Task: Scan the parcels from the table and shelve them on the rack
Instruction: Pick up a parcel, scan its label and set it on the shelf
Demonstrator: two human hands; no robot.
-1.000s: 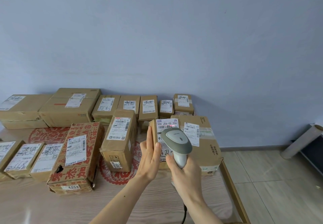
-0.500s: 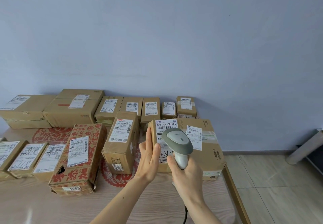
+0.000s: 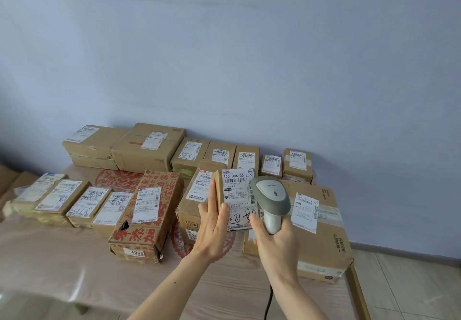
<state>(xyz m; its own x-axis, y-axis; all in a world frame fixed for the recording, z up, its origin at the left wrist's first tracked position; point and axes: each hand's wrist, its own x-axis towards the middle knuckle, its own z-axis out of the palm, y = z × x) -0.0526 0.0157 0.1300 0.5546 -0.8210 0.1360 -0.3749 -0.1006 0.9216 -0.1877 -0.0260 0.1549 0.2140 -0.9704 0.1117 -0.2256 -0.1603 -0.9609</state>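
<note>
Our left hand holds the small parcel upright by its left edge, thumb on the label, lifted above the table. Our right hand is wrapped round the grey scanner handle, its head just right of the label. Behind, more parcels line the wall and a red-printed box sits left

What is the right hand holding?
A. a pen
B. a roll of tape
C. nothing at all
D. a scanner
D: the right hand grips the handle of a grey scanner, its head up beside the label of the small parcel that the left hand holds.
</note>
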